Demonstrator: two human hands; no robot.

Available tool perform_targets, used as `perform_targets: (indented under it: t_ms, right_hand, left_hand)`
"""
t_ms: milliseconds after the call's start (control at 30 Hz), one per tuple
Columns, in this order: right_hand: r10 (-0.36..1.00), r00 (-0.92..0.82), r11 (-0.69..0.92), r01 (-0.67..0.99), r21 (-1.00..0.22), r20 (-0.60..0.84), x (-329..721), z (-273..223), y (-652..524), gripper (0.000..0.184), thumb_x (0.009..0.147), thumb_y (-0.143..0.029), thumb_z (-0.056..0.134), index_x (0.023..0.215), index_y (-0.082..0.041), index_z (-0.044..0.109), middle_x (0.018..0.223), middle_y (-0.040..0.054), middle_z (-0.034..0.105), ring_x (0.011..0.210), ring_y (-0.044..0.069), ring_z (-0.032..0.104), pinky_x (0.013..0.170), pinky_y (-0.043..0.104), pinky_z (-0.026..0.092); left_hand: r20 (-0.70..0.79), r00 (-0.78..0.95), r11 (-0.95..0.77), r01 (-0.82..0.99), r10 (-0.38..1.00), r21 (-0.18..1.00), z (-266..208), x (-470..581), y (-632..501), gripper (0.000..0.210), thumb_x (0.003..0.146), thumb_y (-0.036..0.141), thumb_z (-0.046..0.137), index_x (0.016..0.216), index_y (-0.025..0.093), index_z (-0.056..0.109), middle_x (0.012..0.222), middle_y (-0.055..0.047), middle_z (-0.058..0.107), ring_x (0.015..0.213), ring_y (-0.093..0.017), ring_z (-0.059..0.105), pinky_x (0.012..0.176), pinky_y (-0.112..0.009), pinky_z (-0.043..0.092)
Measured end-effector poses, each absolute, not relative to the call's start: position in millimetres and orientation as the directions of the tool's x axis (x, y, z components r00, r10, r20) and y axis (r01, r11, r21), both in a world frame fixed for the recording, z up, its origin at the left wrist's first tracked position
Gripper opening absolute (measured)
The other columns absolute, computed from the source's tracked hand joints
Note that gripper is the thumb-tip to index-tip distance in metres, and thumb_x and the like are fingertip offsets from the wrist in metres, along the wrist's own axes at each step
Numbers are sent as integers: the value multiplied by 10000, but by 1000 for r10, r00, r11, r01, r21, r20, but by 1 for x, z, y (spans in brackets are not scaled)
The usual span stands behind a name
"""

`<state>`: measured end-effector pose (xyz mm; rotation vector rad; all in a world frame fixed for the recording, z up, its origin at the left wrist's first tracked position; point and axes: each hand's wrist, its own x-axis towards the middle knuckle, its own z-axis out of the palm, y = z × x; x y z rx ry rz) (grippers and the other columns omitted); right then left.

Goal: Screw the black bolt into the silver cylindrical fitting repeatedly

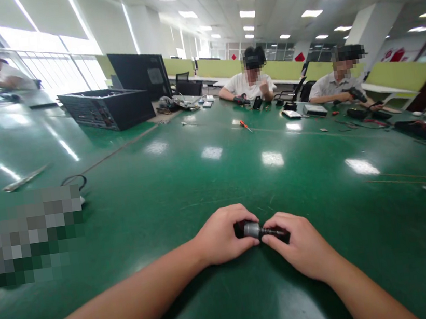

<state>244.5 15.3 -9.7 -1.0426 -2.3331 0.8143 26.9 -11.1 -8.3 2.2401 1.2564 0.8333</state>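
Note:
A small motor-like part point(251, 229), a silver cylinder with a dark end and a thin ringed shaft, lies sideways between my hands, low over the green table point(186, 194). My left hand point(226, 235) grips the cylinder between thumb and fingers, covering its dark left end. From the other side, my right hand point(296, 240) has its thumb and fingers closed about the dark shaft point(275, 232), which points right into the palm. Whether the cylinder and shaft are one piece, I cannot tell.
An orange screwdriver point(245, 125) lies farther up the table. At the back left stands an opened black computer case point(112, 107). Two people point(250, 84) work with tools across the table, another at far left. Dark parts and wires point(367, 113) lie back right.

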Motion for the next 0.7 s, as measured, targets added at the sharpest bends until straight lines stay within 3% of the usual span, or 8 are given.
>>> perform_targets:
  t_ms: [700]
  right_hand:
    - [773,-592,590,540,-600,228,247,-7,16,134,888,-310,615,888,-224,716,815,27,652,755,178,598,688,289,419]
  left_hand:
    - [332,349,-482,638,876,601,-5,27,-12,274,748,259,760,1013,211,713,937,-46,694,881,-202,645,815,-311,501]
